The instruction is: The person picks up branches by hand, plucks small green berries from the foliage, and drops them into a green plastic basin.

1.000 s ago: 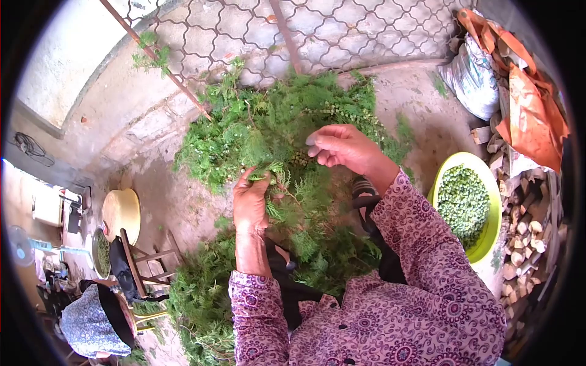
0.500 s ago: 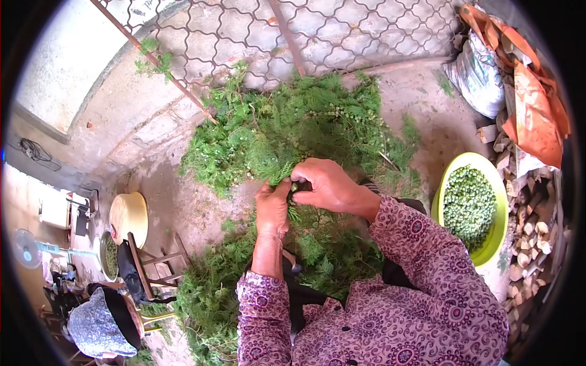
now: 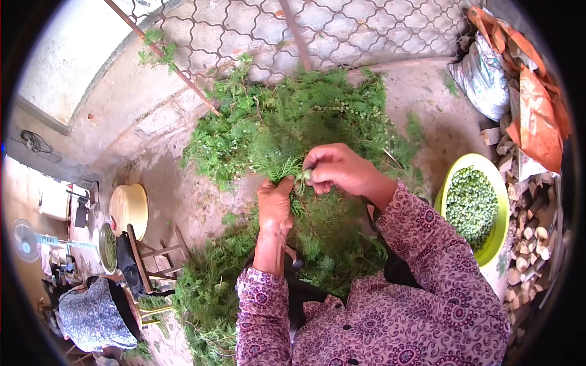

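My left hand is closed around a green leafy sprig, whose feathery tip sticks out above the thumb. Just to its right, my right hand pinches a small pale green berry at the sprig's edge. Beyond both hands a large pile of cut green branches lies on the floor, some bearing small berries. More greenery lies nearer my body. To the right stands a yellow-green tub holding a heap of small green berries.
Stacked firewood, an orange sheet and a white sack line the right side. A metal lattice runs behind the pile. At left are a yellow basin, a wooden chair, a fan and patterned cloth.
My right hand has drawn slightly up and right, away from my left, and the small berry now shows at its fingertips. The view has shifted a little.
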Motion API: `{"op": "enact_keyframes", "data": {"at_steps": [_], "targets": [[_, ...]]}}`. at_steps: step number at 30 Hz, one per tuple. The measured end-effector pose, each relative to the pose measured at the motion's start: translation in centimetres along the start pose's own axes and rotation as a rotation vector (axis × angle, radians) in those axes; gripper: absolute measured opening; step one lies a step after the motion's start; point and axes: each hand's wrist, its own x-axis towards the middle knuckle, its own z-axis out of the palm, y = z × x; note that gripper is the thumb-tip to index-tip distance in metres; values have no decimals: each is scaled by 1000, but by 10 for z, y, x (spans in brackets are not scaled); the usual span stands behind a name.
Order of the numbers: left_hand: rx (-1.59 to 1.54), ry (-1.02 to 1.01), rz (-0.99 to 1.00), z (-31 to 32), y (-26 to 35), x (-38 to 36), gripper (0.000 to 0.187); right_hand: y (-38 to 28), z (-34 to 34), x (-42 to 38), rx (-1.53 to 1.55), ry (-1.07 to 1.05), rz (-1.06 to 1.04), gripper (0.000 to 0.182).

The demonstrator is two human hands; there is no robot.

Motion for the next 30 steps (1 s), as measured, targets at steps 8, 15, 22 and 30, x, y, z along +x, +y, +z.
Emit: {"op": "enact_keyframes", "data": {"at_steps": [8, 15, 22, 30], "targets": [[-14, 13, 60, -5, 0, 0, 12, 0, -13, 2, 69, 87, 93, 19], [-16, -85, 68, -9, -5, -1, 9, 5, -3, 4, -182, -40, 105, 28], [-183, -257, -40, -6, 3, -6, 10, 6, -2, 4, 63, -106, 147, 17], [-602, -245, -101, -21, 14, 9, 13, 9, -16, 7, 637, -179, 21, 18]]}}
